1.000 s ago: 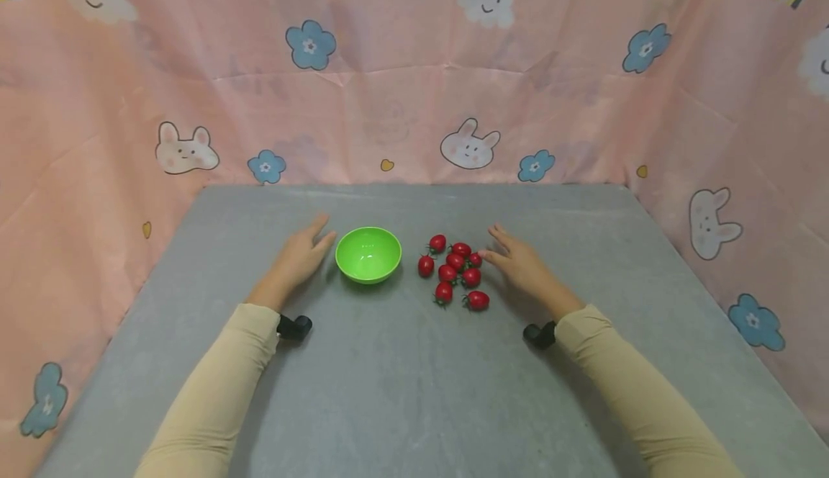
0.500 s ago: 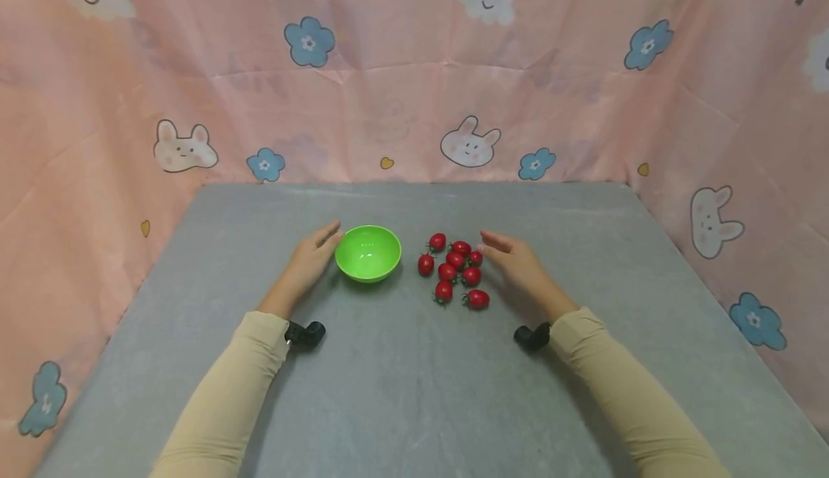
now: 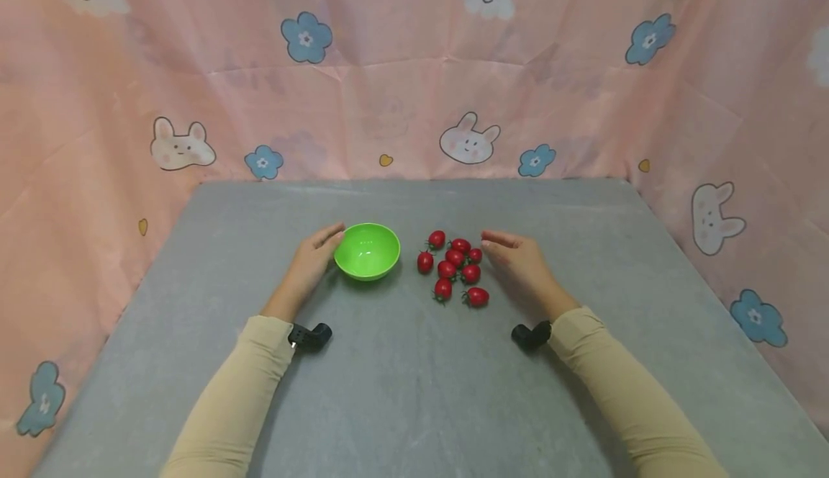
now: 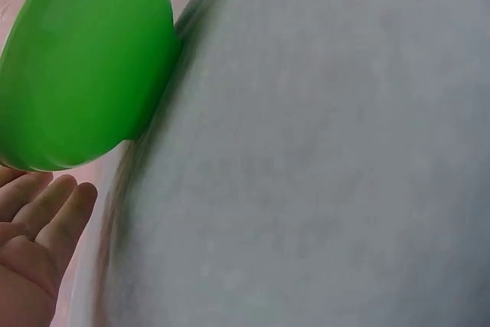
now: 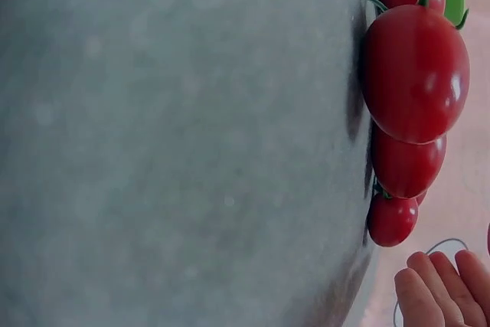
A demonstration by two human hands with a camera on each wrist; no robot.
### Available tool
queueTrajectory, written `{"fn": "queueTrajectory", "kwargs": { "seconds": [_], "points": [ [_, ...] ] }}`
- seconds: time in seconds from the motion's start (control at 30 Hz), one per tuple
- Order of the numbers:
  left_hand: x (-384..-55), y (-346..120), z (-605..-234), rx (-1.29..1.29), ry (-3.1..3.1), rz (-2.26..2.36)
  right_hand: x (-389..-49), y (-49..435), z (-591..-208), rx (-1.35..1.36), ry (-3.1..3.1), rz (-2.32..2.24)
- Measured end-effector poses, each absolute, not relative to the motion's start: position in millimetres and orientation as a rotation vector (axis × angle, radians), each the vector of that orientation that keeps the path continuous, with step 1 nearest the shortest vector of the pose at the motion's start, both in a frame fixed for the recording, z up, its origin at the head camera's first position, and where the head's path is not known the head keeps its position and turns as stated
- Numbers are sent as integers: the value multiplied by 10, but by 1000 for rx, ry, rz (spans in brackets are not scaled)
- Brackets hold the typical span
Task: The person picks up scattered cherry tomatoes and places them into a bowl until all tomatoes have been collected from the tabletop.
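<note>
A bright green bowl [image 3: 367, 251] stands upright on the grey table, its inside bare. My left hand [image 3: 307, 265] is at its left side, fingertips right at the rim; in the left wrist view the extended fingers [image 4: 65, 223] lie close to the bowl's wall [image 4: 88, 67]. To the right of the bowl lie several small red cherry tomatoes [image 3: 470, 273] with green stems. Just right of them my right hand [image 3: 524, 263] hovers with nothing in it. The right wrist view shows its fingers [image 5: 452, 289] extended near a tomato [image 5: 393, 220].
The grey table [image 3: 414, 377] runs back to a pink curtain [image 3: 388, 89] printed with rabbits, clouds and flowers, which also hangs at both sides. Black wrist cameras [image 3: 312, 336] sit at the cuffs of beige sleeves [image 3: 229, 399].
My left hand has moved right, up to the bowl's rim. The right hand has shifted slightly left and its fingers have drawn together. Bowl and tomatoes stay in place.
</note>
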State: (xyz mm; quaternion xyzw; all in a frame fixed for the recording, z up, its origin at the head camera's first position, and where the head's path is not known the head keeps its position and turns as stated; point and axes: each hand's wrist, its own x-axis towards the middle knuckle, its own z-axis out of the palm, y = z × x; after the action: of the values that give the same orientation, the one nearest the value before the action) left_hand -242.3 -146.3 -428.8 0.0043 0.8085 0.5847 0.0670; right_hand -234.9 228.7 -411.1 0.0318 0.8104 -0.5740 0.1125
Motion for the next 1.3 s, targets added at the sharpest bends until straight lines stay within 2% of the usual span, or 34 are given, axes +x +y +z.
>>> {"fn": "queueTrajectory", "kwargs": {
  "seconds": [0.43, 1.3],
  "points": [
    [-2440, -1422, -4365, -112, 2267, 1949, -2414, 2266, -4149, 186, 2325, -1667],
    [-2438, -1424, -4467, -165, 2199, 2108, -2514, 2225, -4193, 261, 2322, -1659]
  ]
}}
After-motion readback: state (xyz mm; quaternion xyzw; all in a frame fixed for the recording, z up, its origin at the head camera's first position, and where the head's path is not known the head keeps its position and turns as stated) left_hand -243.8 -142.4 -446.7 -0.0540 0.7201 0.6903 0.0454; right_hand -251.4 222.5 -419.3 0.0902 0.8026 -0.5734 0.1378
